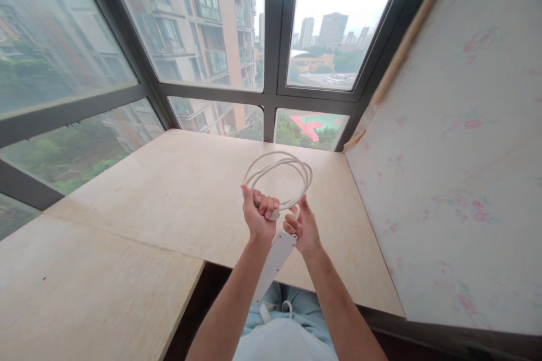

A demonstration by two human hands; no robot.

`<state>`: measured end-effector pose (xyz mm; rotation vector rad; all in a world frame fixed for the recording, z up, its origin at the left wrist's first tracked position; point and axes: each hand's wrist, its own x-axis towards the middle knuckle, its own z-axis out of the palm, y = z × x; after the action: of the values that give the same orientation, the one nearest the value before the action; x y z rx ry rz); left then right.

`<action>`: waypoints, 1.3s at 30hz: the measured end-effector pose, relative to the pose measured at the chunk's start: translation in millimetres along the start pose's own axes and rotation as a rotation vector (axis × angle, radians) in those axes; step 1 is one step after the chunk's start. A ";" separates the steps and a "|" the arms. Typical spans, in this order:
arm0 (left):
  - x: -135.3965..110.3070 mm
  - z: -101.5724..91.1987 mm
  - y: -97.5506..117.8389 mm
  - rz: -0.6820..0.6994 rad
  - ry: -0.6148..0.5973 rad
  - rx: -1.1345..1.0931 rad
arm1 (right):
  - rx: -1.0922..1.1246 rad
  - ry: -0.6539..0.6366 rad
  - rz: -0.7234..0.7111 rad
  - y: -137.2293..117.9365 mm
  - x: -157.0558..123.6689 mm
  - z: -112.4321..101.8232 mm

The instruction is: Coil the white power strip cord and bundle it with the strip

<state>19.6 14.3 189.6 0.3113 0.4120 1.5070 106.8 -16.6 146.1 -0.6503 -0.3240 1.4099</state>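
A white power strip hangs between my forearms, its near end close to my body and its far end by my right hand. Its white cord is wound in several loose loops above the stone ledge. My left hand is closed around the left side of the loops, with a pale plug-like end showing beneath its fingers. The fingers of my right hand are curled and pinch the cord near where it meets the strip.
A beige stone ledge runs under the windows and extends to the left, with a dark gap at its front edge. Dark window frames stand behind it. On the right rises a wall with floral wallpaper.
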 end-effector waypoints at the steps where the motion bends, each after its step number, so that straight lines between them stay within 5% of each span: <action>1: -2.1 -0.7 -1.6 -0.013 -0.015 0.012 | 0.004 -0.029 0.037 0.6 1.4 -3.1; 9: -2.2 -13.2 -8.6 -0.012 0.087 -0.060 | 0.027 -0.215 0.101 -17.0 -2.4 -5.6; 19: -16.0 -23.6 -34.5 -0.023 0.153 -0.018 | -0.119 0.009 -0.051 -18.1 3.9 0.2; 26: -32.2 -38.9 -49.5 -0.177 0.120 0.101 | -0.217 0.147 -0.068 -36.3 8.1 -3.9; 39: -20.8 -54.4 -23.5 -0.554 -0.050 0.202 | -0.389 0.025 0.044 -77.8 12.6 -8.3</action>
<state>15.9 -10.5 132.0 0.3581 0.5596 0.9167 176.1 -8.3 183.8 -0.9958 -0.5748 1.3913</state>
